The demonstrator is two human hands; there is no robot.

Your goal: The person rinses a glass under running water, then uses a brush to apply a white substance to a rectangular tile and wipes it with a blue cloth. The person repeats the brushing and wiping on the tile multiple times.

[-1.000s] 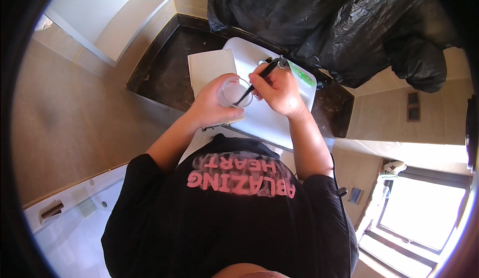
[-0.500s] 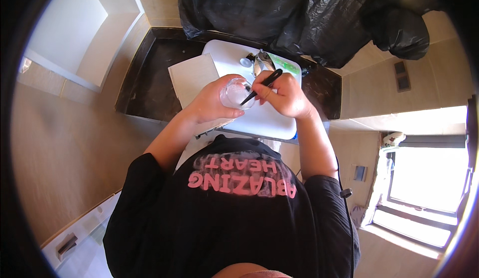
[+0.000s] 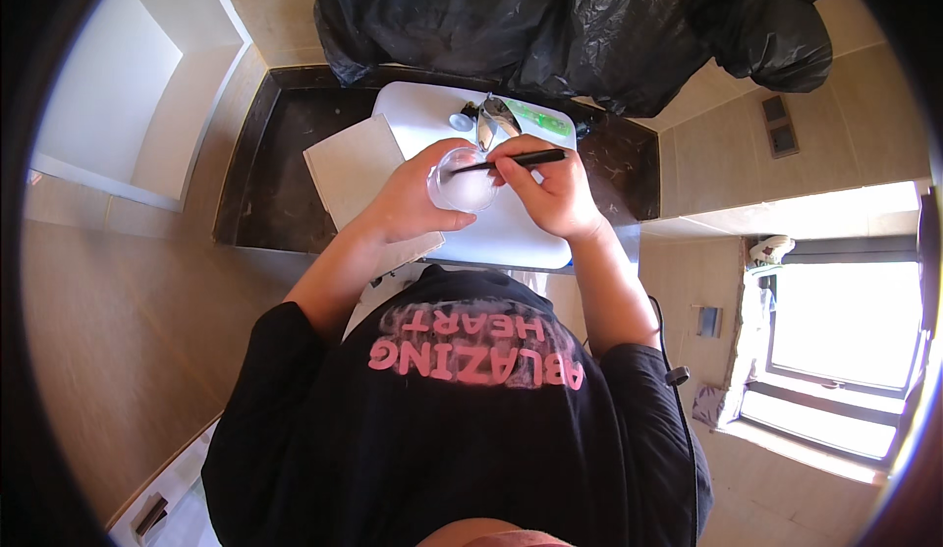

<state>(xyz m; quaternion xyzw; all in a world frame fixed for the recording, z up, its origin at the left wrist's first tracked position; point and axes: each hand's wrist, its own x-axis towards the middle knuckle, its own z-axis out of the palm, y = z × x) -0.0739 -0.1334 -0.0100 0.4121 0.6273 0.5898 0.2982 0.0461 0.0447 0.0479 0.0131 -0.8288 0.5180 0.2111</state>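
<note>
1. Head view, bottom of frame: black t-shirt with pink lettering fills the lower centre; both forearms run up from it to the middle.
2. Centre: left hand is wrapped around a small clear round container, holding it just above the white tray.
3. Right of that: right hand pinches a thin black stick, pen-style grip, closed tight. Tip sits at the container's mouth; can't tell if it touches the contents.
4. Contents look pale or clear, too blurred to tell what they are.
5. Progress, my read: container picked up, tool in hand, working at the opening now. Nothing shows it finished; container isn't set down, no lid on it in view.
6. Left of the tray: beige flat card, partly under the left wrist.
7. Upper tray edge: small white cap, a silvery metal piece, a green-and-white packet, all untouched.
8. Tray sits on a dark counter.
9. Top of frame: crumpled black plastic sheet drapes behind the counter.
10. Right edge: bright window.
</note>
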